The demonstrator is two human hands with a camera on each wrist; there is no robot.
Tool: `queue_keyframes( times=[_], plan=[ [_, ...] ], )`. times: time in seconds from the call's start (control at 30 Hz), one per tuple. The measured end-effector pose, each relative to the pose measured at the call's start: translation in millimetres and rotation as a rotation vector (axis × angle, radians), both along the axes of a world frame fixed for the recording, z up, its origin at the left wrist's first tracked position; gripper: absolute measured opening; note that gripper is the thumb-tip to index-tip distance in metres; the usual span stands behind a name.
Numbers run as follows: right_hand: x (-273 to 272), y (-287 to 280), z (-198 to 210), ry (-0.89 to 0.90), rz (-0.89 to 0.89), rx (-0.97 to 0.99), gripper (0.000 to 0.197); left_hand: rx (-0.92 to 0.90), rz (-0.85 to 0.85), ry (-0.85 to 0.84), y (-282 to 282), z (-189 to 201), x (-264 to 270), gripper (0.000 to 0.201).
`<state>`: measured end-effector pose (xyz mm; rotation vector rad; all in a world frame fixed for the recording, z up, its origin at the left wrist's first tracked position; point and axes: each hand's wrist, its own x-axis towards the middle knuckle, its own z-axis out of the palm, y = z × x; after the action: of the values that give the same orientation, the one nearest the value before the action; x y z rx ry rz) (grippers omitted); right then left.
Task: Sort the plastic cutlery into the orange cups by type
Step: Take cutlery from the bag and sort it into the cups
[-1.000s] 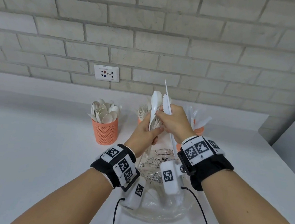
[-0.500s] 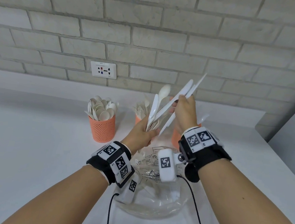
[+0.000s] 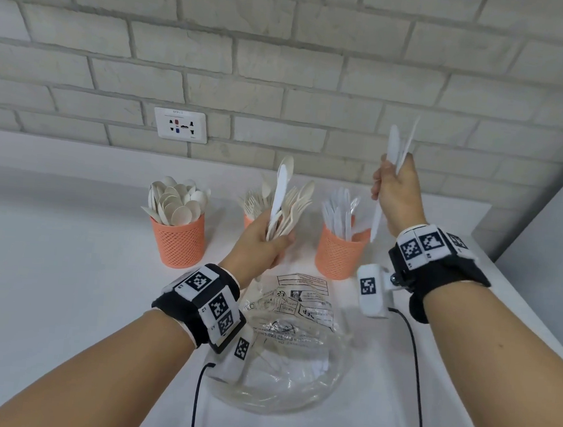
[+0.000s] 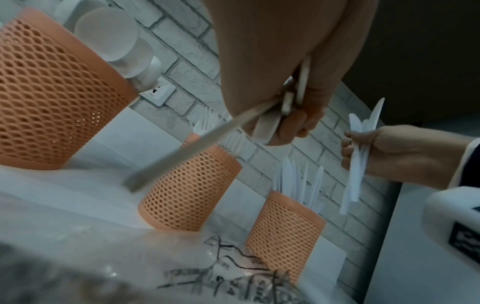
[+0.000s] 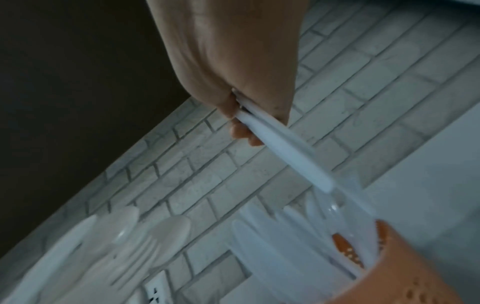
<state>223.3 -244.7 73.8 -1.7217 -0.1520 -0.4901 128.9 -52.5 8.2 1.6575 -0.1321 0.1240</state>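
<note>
Above the right orange mesh cup [image 3: 339, 251], my right hand [image 3: 397, 192] pinches thin white plastic knives [image 3: 394, 148] in curled fingers. Next I lower them in, I think. My left hand [image 3: 260, 243] grips mixed pale cutlery [image 3: 286, 200]. Its handles are hidden.

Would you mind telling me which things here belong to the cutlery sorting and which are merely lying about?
Part of the job:
- spoon cup
- fork cup
- knife cup
- mixed cutlery bunch held in the left hand
- white knives gripped by the right hand

Lying about:
- empty clear plastic bag
- wall socket
- brick wall
</note>
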Motion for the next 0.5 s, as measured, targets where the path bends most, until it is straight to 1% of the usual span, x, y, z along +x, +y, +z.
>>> queue_keyframes(
  times=[0.1,0.17,0.27,0.33,0.43,0.5],
  plan=[
    [4.4,-8.0,-2.0,-0.094,-0.02,0.102,0.012,-0.028,-0.012,0.0,-7.3,1.6,3.8,0.024],
    [8.3,-5.7,-8.9,-0.08,-0.015,0.129,0.013,-0.036,-0.016,-0.004,-11.1,2.9,5.2,0.022],
    [13.6,2.1,-29.2,0.048,0.042,0.031,0.013,-0.042,-0.026,-0.016,-14.1,5.3,5.4,0.021],
    [12.8,5.5,-42.5,0.137,0.062,-0.037,0.016,-0.045,-0.035,-0.023,-14.3,6.1,4.7,0.021],
    [13.5,4.9,-58.5,0.204,0.054,-0.099,0.012,-0.052,-0.039,-0.032,-13.0,6.0,4.0,0.023],
    [13.9,4.2,-61.4,0.259,0.065,-0.143,0.018,-0.052,-0.028,-0.03,-11.3,5.1,4.3,0.023]
  ],
)
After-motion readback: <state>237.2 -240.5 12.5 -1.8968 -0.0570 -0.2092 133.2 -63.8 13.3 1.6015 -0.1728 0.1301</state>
